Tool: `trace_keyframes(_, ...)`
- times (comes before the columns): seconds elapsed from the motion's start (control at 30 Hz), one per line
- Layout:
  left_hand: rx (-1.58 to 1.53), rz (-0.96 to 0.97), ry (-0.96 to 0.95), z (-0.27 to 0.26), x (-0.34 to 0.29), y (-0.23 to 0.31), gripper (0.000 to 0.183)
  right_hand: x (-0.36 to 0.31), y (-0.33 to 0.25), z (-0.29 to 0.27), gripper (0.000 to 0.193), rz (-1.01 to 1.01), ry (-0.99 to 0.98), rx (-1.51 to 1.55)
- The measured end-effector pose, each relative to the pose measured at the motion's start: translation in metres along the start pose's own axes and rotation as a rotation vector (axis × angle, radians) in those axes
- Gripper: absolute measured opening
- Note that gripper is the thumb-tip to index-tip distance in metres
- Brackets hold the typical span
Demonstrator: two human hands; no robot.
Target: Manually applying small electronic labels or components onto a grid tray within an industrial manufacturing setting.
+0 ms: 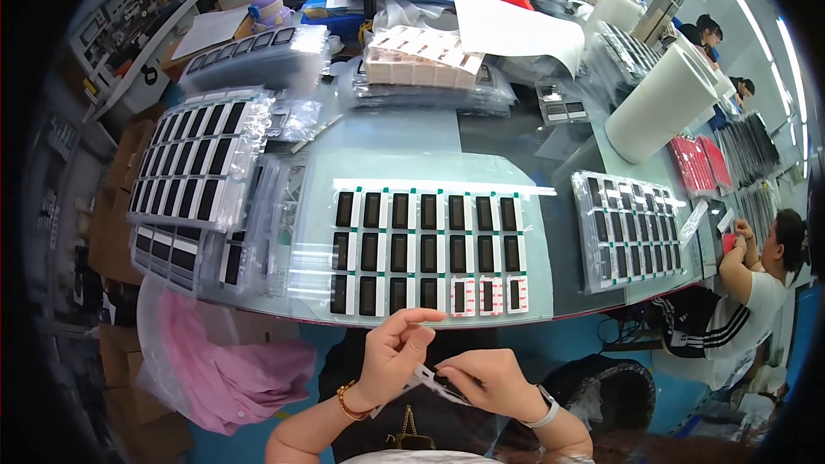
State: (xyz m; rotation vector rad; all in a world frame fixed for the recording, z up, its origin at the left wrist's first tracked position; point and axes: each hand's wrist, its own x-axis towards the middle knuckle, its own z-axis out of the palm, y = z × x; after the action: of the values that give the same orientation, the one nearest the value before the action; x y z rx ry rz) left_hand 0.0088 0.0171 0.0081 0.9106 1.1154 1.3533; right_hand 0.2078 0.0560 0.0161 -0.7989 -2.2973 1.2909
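Note:
My left hand [392, 359] and my right hand [494, 383] are close together below the table's front edge. Between them runs a narrow white strip with cut-outs [440, 385]. My right fingers pinch its right part; the left hand has its index finger stretched out and its other fingers curled about the strip, partly hidden. Just beyond lies a clear tray [536, 245] with three rows of dark rectangular panels [428, 253], white pieces beside them and small teal tabs between. Three panels at its near right carry pink-and-white frames [490, 296].
Stacked panel trays [189, 159] stand at left, another stack [627, 228] at right. Behind are a white roll [662, 103], a pale block of pieces [421, 64] and a paper sheet [520, 30]. Pink cloth [232, 369] hangs at lower left. A co-worker [769, 266] sits at right; others work farther back.

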Motion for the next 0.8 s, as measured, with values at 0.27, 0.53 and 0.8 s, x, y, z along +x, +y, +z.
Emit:
trace_keyframes(0.27,0.017,0.206,0.217,-0.001,-0.021,-0.004,0.022,-0.003,-0.041,-0.019,0.052,-0.163,0.177,-0.301)
trace_keyframes(0.53,0.054,0.087,-0.191,-0.015,-0.032,0.031,0.052,-0.002,-0.011,-0.029,0.022,-0.285,0.14,-0.042)
trace_keyframes(0.8,0.026,-0.427,-0.504,-0.028,-0.006,0.013,0.072,0.015,-0.002,-0.019,0.022,-0.325,0.033,0.187)
